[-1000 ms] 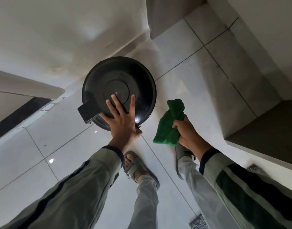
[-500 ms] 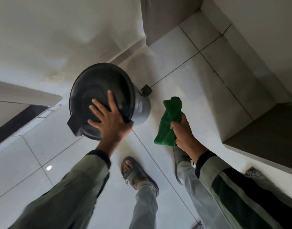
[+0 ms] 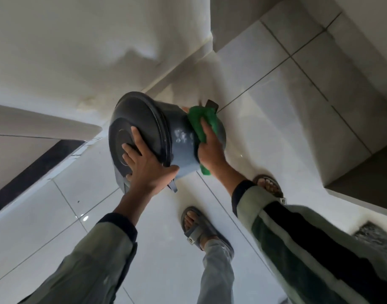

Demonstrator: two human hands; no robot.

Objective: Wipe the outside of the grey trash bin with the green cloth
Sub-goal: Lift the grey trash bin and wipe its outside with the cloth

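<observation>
Since a moment ago my right hand (image 3: 211, 148) is no longer hanging apart beside the bin; it is pressing the green cloth (image 3: 204, 125) flat against the side wall of the grey trash bin (image 3: 181, 137), and the bin is now tipped much further over, its dark lid (image 3: 135, 126) facing up and to the left while its grey wall shows whitish spots just left of the cloth. My left hand (image 3: 147, 165) is spreading its fingers across the lid and wrapping the thumb over the rim, so it is gripping the bin and propping it in its tilt over the tiled floor (image 3: 276, 102). The right hand's fingers are lying on top of the cloth, part of which is hanging out below my wrist. I am counting one bin, one cloth, two hands and two sandals: the left sandal (image 3: 201, 229) is now standing nearer the middle, and the right sandal (image 3: 270, 186) is showing behind my right sleeve (image 3: 297, 238). A small dark pedal (image 3: 211, 104) is sticking out at the bin's far end, just above the cloth.
</observation>
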